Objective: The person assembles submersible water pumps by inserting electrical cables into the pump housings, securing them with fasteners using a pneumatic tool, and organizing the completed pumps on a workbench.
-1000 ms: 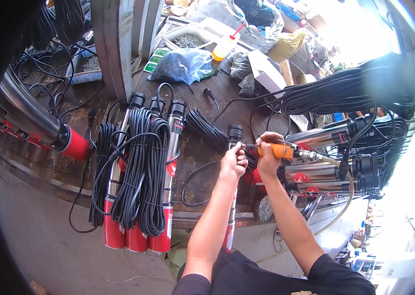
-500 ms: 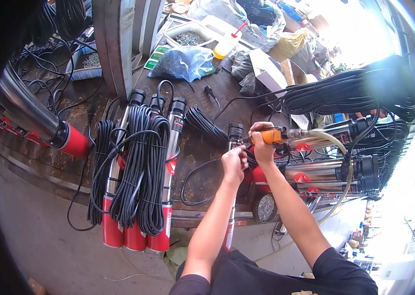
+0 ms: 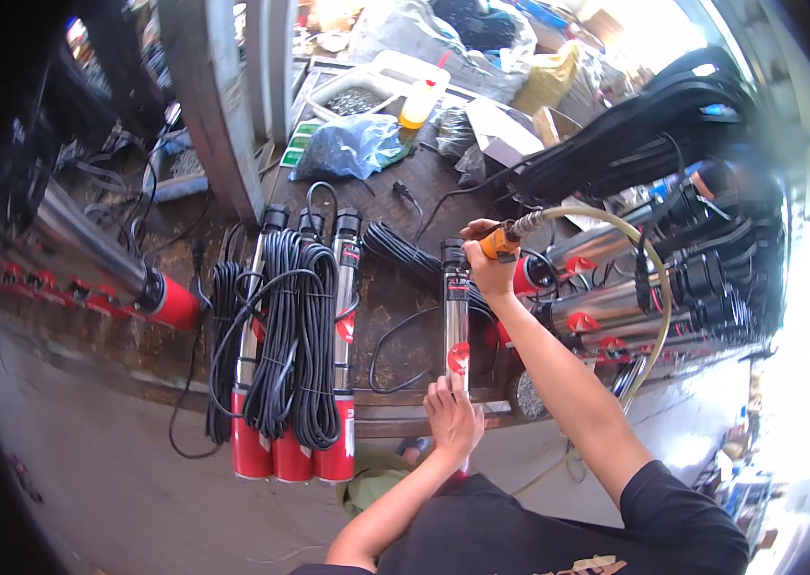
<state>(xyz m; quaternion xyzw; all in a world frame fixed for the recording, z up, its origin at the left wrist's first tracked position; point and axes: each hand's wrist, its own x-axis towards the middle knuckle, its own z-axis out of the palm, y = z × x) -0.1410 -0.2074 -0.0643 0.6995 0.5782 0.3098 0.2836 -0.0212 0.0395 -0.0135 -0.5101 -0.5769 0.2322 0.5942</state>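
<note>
The left hand (image 3: 453,420) holds the lower end of a steel pump (image 3: 457,316) lying on the bench (image 3: 395,307). The right hand (image 3: 487,268) grips an orange air tool (image 3: 501,243) at the pump's black top, probably touching it. Three cable-wrapped pumps (image 3: 295,355) lie beside.

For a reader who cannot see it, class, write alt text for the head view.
A person's left hand steadies the lower end of a slim steel pump lying on a wooden bench, while the right hand holds an orange air tool at its black top. Three cable-wrapped pumps lie to the left.
</note>
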